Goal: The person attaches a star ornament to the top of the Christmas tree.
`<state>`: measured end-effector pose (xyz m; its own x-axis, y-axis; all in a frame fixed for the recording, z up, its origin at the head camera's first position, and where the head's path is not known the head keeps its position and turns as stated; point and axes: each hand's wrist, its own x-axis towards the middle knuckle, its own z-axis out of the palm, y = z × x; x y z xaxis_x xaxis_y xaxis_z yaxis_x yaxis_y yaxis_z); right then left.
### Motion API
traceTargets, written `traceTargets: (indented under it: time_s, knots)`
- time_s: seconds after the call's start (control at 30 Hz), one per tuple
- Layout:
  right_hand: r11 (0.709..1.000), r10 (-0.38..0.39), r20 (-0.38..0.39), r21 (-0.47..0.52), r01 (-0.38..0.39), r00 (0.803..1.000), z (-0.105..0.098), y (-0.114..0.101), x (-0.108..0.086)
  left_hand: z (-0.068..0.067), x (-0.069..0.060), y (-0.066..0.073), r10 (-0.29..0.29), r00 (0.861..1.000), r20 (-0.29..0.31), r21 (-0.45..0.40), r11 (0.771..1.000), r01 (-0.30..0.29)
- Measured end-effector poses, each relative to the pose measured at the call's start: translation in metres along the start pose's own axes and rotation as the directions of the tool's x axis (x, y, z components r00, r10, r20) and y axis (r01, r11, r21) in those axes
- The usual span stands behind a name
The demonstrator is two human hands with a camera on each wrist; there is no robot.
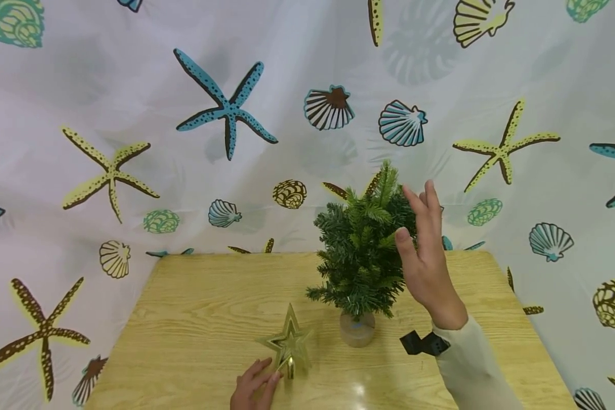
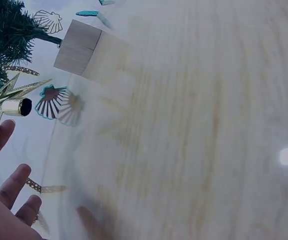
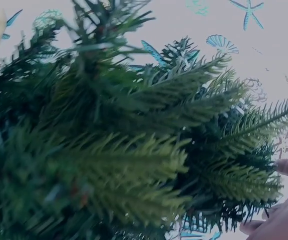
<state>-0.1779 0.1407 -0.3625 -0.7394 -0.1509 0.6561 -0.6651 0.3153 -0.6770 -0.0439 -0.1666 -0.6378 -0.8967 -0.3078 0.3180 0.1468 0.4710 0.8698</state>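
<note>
A small artificial Christmas tree [image 1: 361, 250] stands upright on a round wooden base [image 1: 357, 331]. To its left, above the table, is a shiny gold star tree topper [image 1: 288, 340] with a hollow tube at its lower end. My left hand [image 1: 254, 386] pinches the topper near that tube between thumb and finger; the tube's dark opening shows in the left wrist view. Raised at the tree's right side is my right hand [image 1: 427, 265], fingers extended and holding nothing. In the right wrist view its fingertips are close to the branches; whether they touch is unclear.
Everything is over a light wooden table [image 1: 210, 302]. Behind it and at both sides hangs a white curtain [image 1: 287, 51] printed with starfish and shells. A black device [image 1: 424, 343] is worn on the right wrist over a pale sleeve [image 1: 471, 370].
</note>
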Motion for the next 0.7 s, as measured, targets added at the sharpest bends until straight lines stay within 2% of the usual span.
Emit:
traceTargets:
  time_s: [0.03,0.17,0.33,0.47,0.6,0.7]
  knots:
    - [1.000,-0.002,-0.008,0.002,0.002,1.000,0.001,-0.001,0.001,0.001,0.000,0.002,-0.006,1.000,-0.017,-0.010,1.000,0.006]
    - [1.000,0.007,-0.030,0.009,-0.007,1.000,0.004,-0.006,0.006,0.002,0.005,0.005,0.056,0.997,-0.055,0.004,0.998,-0.056]
    - [1.000,0.018,-0.082,-0.012,-0.019,0.996,0.007,-0.011,0.013,0.003,0.012,0.011,0.117,0.988,-0.104,0.024,0.993,-0.115]
    - [0.999,-0.006,-0.123,-0.036,0.001,0.992,0.008,-0.015,0.019,0.002,0.019,0.017,0.170,0.977,-0.129,0.039,0.985,-0.166]
    - [0.998,-0.017,-0.118,-0.065,0.009,0.993,0.008,-0.019,0.024,-0.001,0.026,0.027,0.195,0.972,-0.131,0.050,0.980,-0.190]
    - [0.997,0.005,-0.092,-0.077,-0.013,0.996,0.009,-0.019,0.028,-0.003,0.031,0.035,0.203,0.969,-0.137,0.048,0.979,-0.199]
